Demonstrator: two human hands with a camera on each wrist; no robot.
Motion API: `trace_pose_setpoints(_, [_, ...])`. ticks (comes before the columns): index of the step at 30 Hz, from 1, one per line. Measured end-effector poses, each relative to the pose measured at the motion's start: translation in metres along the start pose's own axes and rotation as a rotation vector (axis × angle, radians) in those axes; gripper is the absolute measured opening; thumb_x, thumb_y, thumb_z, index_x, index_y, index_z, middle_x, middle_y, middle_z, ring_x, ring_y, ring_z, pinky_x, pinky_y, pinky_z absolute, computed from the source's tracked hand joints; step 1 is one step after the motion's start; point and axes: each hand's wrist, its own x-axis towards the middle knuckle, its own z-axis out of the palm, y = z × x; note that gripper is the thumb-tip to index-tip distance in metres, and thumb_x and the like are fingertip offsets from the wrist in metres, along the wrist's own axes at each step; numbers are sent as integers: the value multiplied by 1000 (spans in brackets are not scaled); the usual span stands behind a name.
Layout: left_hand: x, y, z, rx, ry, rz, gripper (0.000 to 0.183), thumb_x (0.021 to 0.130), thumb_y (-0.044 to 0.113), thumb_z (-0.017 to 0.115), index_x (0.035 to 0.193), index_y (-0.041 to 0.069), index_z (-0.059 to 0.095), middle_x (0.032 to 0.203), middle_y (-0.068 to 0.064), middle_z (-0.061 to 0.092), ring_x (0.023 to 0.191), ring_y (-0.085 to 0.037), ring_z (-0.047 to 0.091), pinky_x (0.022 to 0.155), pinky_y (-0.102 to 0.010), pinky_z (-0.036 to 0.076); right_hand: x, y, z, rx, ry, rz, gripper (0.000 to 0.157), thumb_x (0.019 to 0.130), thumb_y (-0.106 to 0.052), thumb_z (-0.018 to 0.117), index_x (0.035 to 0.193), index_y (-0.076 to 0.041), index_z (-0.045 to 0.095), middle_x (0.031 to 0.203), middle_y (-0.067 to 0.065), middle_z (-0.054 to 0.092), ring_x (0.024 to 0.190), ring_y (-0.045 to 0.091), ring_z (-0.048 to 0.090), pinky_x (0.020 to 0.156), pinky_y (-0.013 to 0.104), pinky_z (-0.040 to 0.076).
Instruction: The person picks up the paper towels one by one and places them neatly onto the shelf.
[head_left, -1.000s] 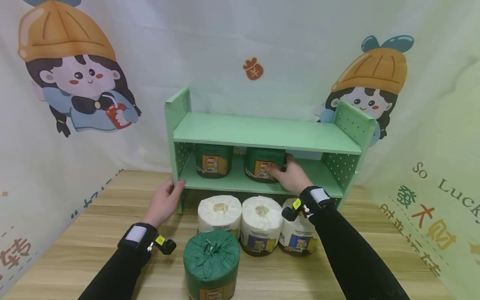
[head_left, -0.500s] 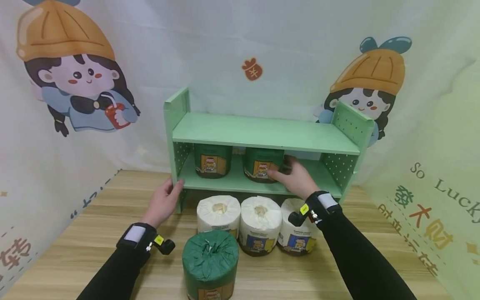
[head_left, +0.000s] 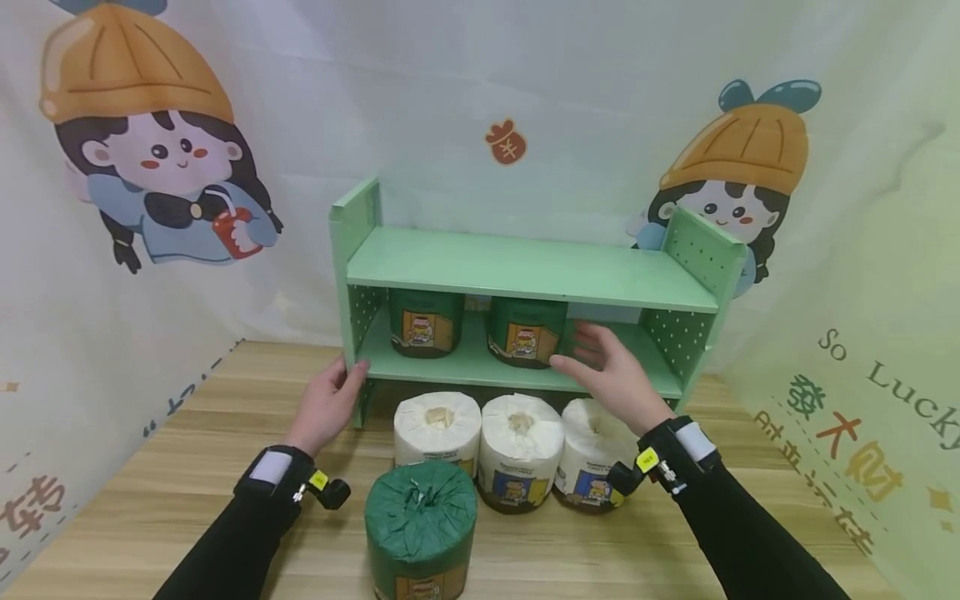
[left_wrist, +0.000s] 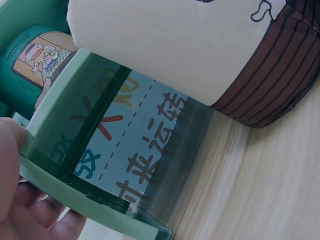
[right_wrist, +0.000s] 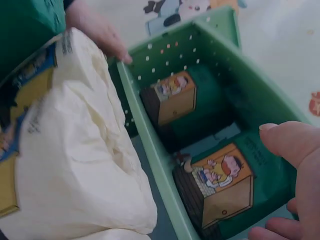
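My left hand (head_left: 324, 406) grips the left side panel of a green two-tier shelf (head_left: 528, 265), thumb in front and fingers curled behind in the left wrist view. On the lower tier stand two green-wrapped toilet paper rolls, a left one (head_left: 425, 325) and a middle one (head_left: 527, 333). To the right of the middle roll is my right hand (head_left: 617, 379), fingers spread and slightly bent, holding nothing. The right wrist view shows its thumb (right_wrist: 287, 142) raised over that green roll (right_wrist: 225, 187).
Below the lower tier, three white-wrapped rolls stand side by side: left (head_left: 437, 429), middle (head_left: 520, 454), right (head_left: 596, 450). Another green roll (head_left: 422, 525) is in front of them on the wooden table (head_left: 202, 500). A printed cloth (head_left: 450, 92) hangs behind.
My right hand has let go of the middle green roll and drawn back to the right and toward me. The roll stays on the tier; my left hand keeps its place on the shelf.
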Motion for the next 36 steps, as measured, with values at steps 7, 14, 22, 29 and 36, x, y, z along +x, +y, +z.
trace_pose_setpoints(7, [1, 1, 1, -18, 0, -7, 56, 107, 49, 39, 147, 10, 45, 137, -21, 51, 120, -34, 49, 96, -58, 45, -25, -3, -1, 98, 9, -114, 76, 94, -38, 70, 152, -9, 29, 149, 10, 38, 128, 22, 41, 103, 52, 41])
trace_pose_setpoints(14, [1, 2, 1, -19, -1, -12, 56, 107, 49, 39, 147, 11, 45, 137, -20, 51, 121, -34, 49, 96, -58, 45, -49, -20, 11, 160, -32, -192, 63, 96, -26, 70, 149, -14, 37, 144, 0, 42, 127, 18, 42, 105, 45, 40])
trace_pose_setpoints(22, [0, 3, 2, 0, -9, -24, 58, 106, 52, 38, 148, 12, 43, 139, -21, 49, 122, -36, 47, 96, -60, 43, -77, -36, 28, 222, -89, -264, 59, 96, -14, 69, 146, -7, 39, 143, 2, 45, 126, 21, 44, 105, 51, 38])
trace_pose_setpoints(29, [-1, 1, 2, 10, -3, -20, 57, 107, 51, 38, 148, 11, 44, 138, -21, 50, 121, -36, 48, 95, -60, 45, -95, -39, 51, 304, -197, -297, 59, 93, -9, 71, 144, -10, 42, 141, 3, 47, 127, 23, 43, 105, 50, 39])
trace_pose_setpoints(36, [0, 3, 2, 11, -15, -26, 57, 106, 51, 37, 148, 13, 44, 139, -20, 49, 122, -36, 47, 95, -61, 43, -109, -35, 75, 314, -328, -251, 62, 93, -12, 73, 145, -16, 41, 140, 2, 47, 128, 25, 42, 105, 53, 38])
